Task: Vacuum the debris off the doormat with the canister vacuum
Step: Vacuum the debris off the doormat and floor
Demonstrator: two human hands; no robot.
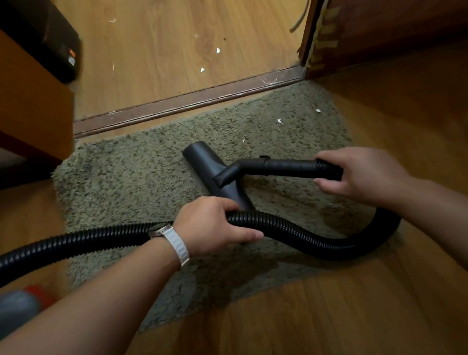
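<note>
A shaggy grey-green doormat [140,179] lies on the wooden floor before a door threshold. The black vacuum nozzle [200,159] rests flat on its middle. My right hand [363,176] grips the black wand handle [291,166] where it meets the hose. My left hand [213,227], with a white watch strap, holds the ribbed black hose [321,244] closer to me. The hose loops right and runs back left to the grey and red canister [11,307] at the lower left. Small white scraps [279,121] lie on the mat's far right part.
More white scraps [202,70] dot the lighter floor beyond the brown threshold strip [188,103]. A dark wooden door [386,34] stands open at the upper right. A wooden cabinet [19,91] with a black box [35,20] on it is at the left.
</note>
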